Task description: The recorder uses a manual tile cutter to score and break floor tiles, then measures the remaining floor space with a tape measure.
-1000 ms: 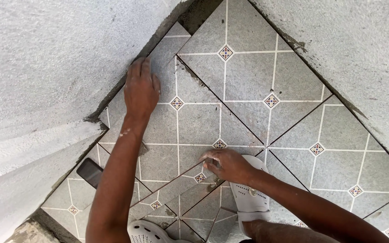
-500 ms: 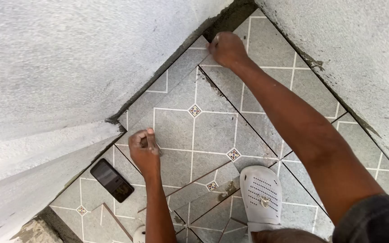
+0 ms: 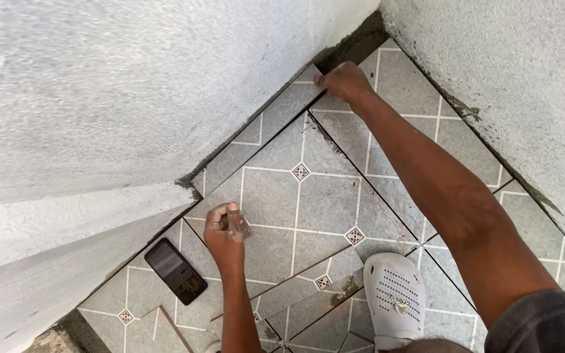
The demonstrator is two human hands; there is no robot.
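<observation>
A large grey floor tile (image 3: pixel 325 202) with white lines and small diamond motifs lies in the corner between two rough plastered walls. My right hand (image 3: pixel 344 82) reaches to the tile's far corner, fingertips curled over its edge beside the dark mortar gap (image 3: pixel 356 44). Near the tile's left corner, my left hand (image 3: pixel 225 229) rests on the surface with the fingers curled into a loose fist. Whether anything small sits inside that fist cannot be told.
A black phone (image 3: pixel 176 270) lies on the tiles left of my left hand. My foot in a white perforated clog (image 3: pixel 395 297) stands at the bottom, beside narrow cut tile strips (image 3: pixel 308 284). Plastered walls rise at left (image 3: pixel 99 98) and right (image 3: pixel 524 78).
Over the last second my right hand reached from the near tiles to the far corner, and my left hand drew back from the wall edge to the tile's left corner.
</observation>
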